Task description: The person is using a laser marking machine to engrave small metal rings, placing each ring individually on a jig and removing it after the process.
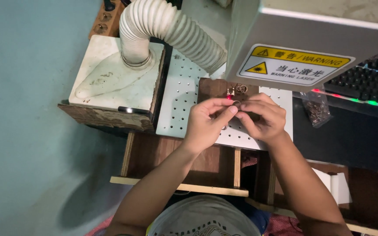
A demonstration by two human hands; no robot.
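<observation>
Pinched between the fingertips of the left hand (206, 122) and the right hand (261, 119), a small metal ring (236, 104) is being held.

It is being kept just above the brown wooden block (211, 89) lying on the white perforated plate (181, 98), under the grey laser head (302, 39). What appears to be another ring (241, 88) is resting on the block, while a white ribbed hose (171, 28) is running behind it.

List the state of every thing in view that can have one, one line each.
Left hand: fingertips pinched on a small metal ring.
Right hand: fingers closed on the same ring.
White ribbed extraction hose: plugged into the white box top.
Black keyboard: backlight on, coloured.
Clear plastic bag: lying on the bench, holding small parts.
</observation>
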